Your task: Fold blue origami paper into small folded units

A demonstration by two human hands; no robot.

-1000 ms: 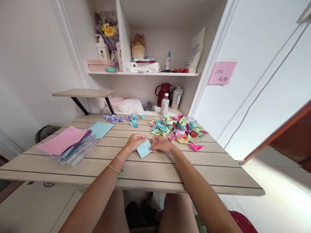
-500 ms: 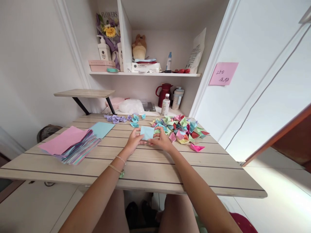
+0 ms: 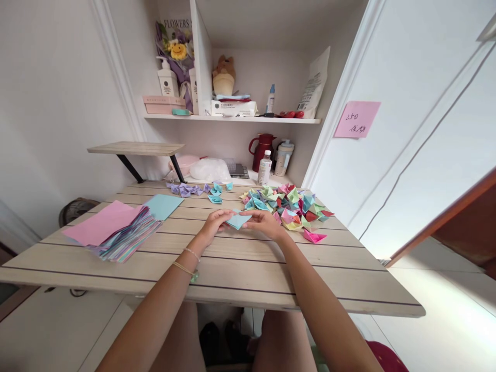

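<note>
A small folded sheet of light blue paper is held between both hands just above the table, one corner pointing towards me. My left hand grips its left corner between thumb and fingers. On the opposite corner, my right hand pinches it in the same way. Just beyond and to the right of my right hand lies a heap of folded paper boats in many colours. A lone bright pink paper boat sits at the near side of that heap.
A fanned stack of coloured paper lies at the left, with a blue sheet beside it. Purple folded pieces and blue ones line the back. A bottle and a red jug stand behind the table.
The blue paper has turned from a square facing me to a diamond shape and sits slightly lower. My hands have shifted to its left and right corners.
</note>
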